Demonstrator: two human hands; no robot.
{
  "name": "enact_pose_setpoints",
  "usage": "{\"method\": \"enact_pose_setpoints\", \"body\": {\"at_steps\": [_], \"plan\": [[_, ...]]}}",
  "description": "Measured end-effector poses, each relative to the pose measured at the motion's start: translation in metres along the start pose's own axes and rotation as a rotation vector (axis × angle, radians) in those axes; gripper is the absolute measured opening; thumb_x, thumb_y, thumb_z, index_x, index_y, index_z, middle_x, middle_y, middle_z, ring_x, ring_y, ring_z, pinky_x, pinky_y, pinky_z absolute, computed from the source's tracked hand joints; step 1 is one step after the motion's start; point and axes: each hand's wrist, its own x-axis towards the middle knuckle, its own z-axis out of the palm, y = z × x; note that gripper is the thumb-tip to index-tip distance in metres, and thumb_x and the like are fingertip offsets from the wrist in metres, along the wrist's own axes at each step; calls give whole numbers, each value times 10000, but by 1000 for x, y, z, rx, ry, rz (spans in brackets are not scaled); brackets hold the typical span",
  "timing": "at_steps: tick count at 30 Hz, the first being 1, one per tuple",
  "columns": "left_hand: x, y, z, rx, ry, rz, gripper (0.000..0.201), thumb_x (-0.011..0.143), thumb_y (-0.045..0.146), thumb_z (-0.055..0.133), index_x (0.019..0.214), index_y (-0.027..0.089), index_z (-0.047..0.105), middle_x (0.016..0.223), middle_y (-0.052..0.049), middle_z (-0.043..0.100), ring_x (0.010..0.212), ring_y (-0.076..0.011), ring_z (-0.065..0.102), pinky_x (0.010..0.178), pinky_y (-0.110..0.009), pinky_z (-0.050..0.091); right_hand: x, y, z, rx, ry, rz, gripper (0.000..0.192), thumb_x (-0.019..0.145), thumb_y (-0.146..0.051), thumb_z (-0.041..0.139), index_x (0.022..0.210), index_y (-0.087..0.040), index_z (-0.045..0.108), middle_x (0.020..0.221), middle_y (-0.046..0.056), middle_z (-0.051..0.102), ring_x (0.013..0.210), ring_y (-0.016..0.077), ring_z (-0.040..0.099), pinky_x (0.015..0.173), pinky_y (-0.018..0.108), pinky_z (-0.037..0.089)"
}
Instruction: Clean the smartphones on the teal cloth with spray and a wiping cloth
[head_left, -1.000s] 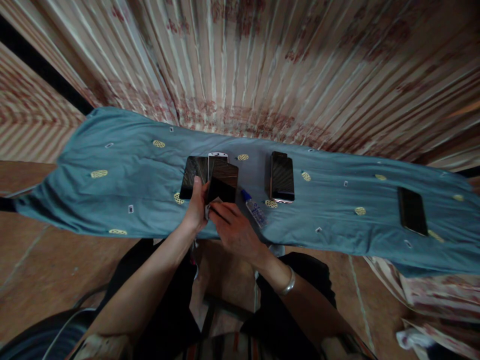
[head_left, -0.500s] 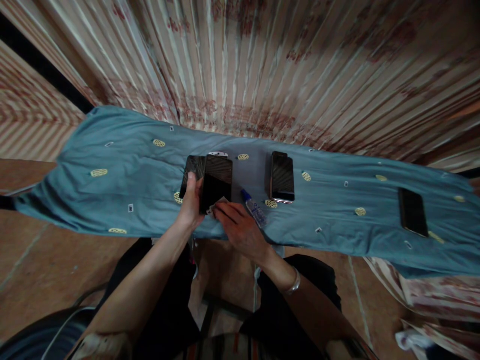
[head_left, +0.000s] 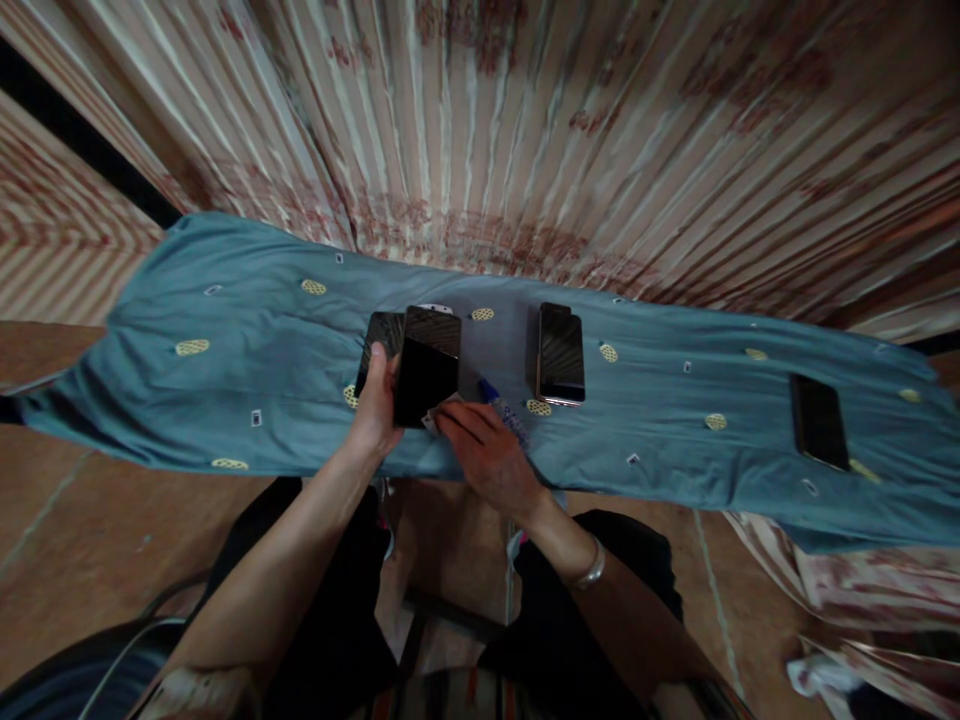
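Striped floral curtains (head_left: 525,120) hang behind a surface draped in a blue cloth (head_left: 225,350). Two dark phones lie apart on it, one in the middle (head_left: 561,355), one far right (head_left: 819,422). Nearer, the left hand (head_left: 375,410) has its grip closed around a black phone (head_left: 426,368), held up over the cloth. The right hand (head_left: 484,455) pinches a small pale card (head_left: 436,416) against the phone's lower edge, beside a blue-capped bottle (head_left: 501,410)

Home room, floral pleated curtain (head_left: 525,120), blue cloth-covered table (head_left: 247,350), tiled floor (head_left: 67,520)
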Motion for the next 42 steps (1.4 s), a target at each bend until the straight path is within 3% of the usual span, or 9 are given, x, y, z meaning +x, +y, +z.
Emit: {"method": "enact_pose_setpoints", "body": {"at_steps": [6,14,20,26,31,36,42], "plan": [[-2,-1,3,12,10,-9,583,1035,521,300,1072,138,738,569,-27,674,538,-191,657,533,-270,542,0,2,-1,44,5,17,310,1002,-110,492,1254,-155,665,1246,117,701,1144,210,617,1045,385,548],[-9,-3,12,-9,-31,-41,606,1049,489,231,1183,148,712,861,-81,778,875,-265,750,766,-343,600,5,13,-2,52,95,52,314,1012,-109,452,1209,-124,695,1184,137,725,1119,214,628,1004,372,563],[-8,-4,9,-12,-54,-32,613,1039,514,244,1242,139,685,921,-110,785,848,-275,754,762,-362,605,3,10,-1,58,45,46,318,1000,-107,476,1238,-112,687,1213,146,715,1141,227,613,1018,385,555],[-7,-8,8,-17,-86,-41,580,1026,530,311,1245,141,682,897,-94,784,860,-269,754,767,-351,607,4,14,0,59,80,85,347,1018,-127,435,1253,-175,686,1212,116,719,1139,218,625,1012,404,564],[-6,-11,6,-1,-124,-36,577,991,577,396,1236,140,684,905,-90,785,861,-271,752,775,-354,607,5,15,-1,51,107,90,338,1019,-118,426,1224,-155,692,1198,121,721,1137,215,628,1007,389,562],[-4,-8,3,11,-85,-8,580,998,573,377,1235,142,685,924,-93,789,883,-275,752,784,-354,605,3,8,1,66,25,71,325,1001,-115,468,1245,-137,682,1212,150,709,1144,231,616,1018,415,550],[-8,-9,7,2,-81,-55,564,1009,547,362,1228,154,703,930,-87,793,901,-278,756,804,-363,607,4,14,-1,62,49,101,337,1009,-116,447,1235,-166,692,1211,129,713,1132,218,624,1018,399,554]]}}
